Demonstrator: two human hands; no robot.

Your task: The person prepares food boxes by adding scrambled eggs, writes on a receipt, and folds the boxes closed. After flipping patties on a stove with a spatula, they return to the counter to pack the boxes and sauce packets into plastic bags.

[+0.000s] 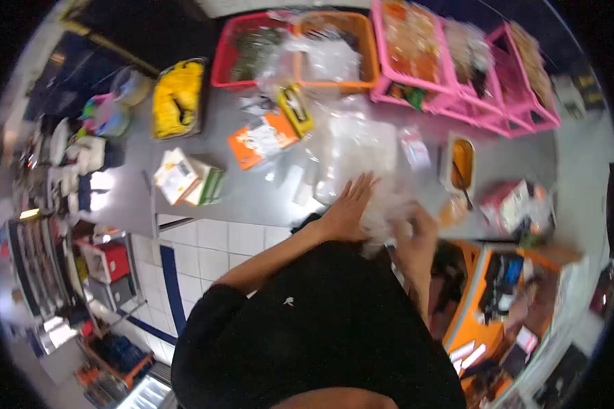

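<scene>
Flat on a stack of clear plastic bags (361,146) lies my left hand (348,211), its fingers stretched out. My right hand (416,238), smeared by motion, is closed on a crumpled clear plastic bag (382,215) at the table's front edge. This bag reaches across to the fingers of my left hand. Beyond the stack, to the left, are an orange-and-white box (262,138) and a yellow box (295,112). A small clear packet (415,148) rests right of the stack.
Along the back stand a red basket (220,65), an orange basket (373,54) and pink racks (443,102) with bagged goods. A tray of orange sauce (450,160) with a spoon is at right. Cartons (191,178) and a tray of yellow stuff (177,99) are at left.
</scene>
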